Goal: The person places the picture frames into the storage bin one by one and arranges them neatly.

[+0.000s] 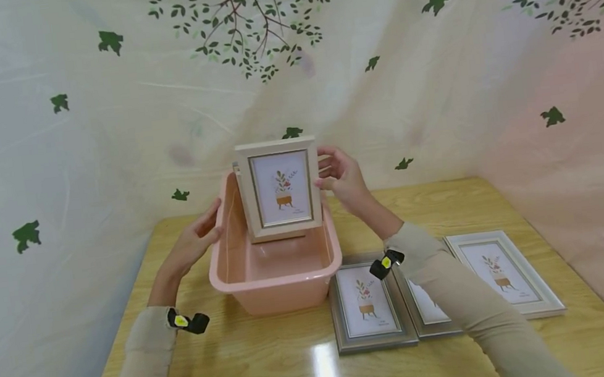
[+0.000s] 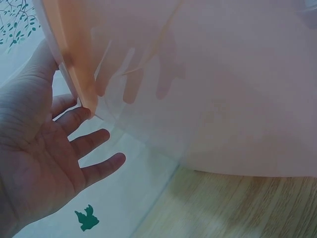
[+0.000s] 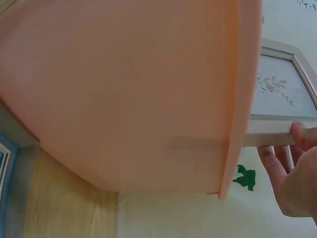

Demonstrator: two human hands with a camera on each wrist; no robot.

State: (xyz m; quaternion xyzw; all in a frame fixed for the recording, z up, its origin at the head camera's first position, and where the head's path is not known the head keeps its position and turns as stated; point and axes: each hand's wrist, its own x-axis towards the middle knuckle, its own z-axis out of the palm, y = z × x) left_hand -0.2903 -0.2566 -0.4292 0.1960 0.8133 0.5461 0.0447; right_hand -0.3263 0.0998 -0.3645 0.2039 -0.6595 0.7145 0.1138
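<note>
A pink plastic basin stands on the table. My left hand grips its left rim; the left wrist view has the fingers under the rim's edge. Upright over the basin's back part is a cream picture frame with a print of a potted plant. My right hand pinches that frame by its right side edge, thumb in front and fingers behind. In the right wrist view the frame shows beyond the basin's wall. A pale edge peeks out behind the frame's left side.
Right of the basin lie a grey picture frame, a second frame partly covered by my right sleeve, and a white frame. The wooden table ends at a leaf-patterned cloth backdrop.
</note>
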